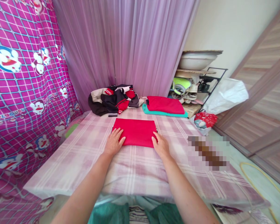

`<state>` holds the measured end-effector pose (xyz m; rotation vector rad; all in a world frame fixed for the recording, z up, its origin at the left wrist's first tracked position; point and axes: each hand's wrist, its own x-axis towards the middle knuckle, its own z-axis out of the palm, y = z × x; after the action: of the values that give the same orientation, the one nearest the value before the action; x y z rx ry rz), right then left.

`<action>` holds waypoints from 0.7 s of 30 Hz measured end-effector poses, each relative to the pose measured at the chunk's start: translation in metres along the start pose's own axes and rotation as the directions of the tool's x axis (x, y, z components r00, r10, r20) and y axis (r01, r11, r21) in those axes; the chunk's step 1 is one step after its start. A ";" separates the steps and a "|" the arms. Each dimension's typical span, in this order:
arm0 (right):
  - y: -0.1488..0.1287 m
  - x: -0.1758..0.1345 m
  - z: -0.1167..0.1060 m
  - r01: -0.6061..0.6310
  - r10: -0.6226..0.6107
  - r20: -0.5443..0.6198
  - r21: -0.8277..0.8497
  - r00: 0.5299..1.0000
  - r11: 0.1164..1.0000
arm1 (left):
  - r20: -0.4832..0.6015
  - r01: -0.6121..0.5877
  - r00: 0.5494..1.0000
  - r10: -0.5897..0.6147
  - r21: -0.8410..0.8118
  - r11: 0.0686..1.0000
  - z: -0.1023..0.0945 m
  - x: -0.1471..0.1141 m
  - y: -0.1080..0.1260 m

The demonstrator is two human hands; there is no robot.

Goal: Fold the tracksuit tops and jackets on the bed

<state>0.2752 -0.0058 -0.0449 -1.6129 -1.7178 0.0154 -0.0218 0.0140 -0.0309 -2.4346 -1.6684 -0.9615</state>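
A red folded garment (137,132) lies flat on the table as a neat rectangle, with bits of black-and-white trim showing at its side edges. My left hand (115,141) rests on its left edge, fingers stretched out over the cloth. At the opposite edge, my right hand (160,143) touches the right side with its fingers apart. Behind it to the right, another red folded garment (165,105) sits on top of a teal folded garment (144,109). A rumpled heap of dark, red and beige clothes (116,99) lies at the back left.
A checked cloth covers the table (84,168). Purple curtains (130,46) hang behind it, a pink patterned curtain (25,93) at left. A rack with shoes (189,93) and a white basin (197,61) stands back right, beside bags (228,95). A blurred patch (208,153) covers something at right.
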 end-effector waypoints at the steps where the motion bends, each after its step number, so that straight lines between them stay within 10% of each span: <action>1: -0.001 0.000 -0.001 -0.004 0.004 0.006 -0.003 1.000 1.000 | 0.002 0.002 1.000 -0.002 0.006 1.000 -0.001 0.000 0.002; 21: -0.003 0.001 -0.006 -0.016 0.015 0.046 0.022 0.999 1.000 | -0.006 -0.037 0.999 0.039 0.136 0.990 0.006 -0.001 0.005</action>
<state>0.2761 -0.0086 -0.0393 -1.6208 -1.7335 0.0795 -0.0150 0.0133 -0.0343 -2.3615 -1.6211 -0.8234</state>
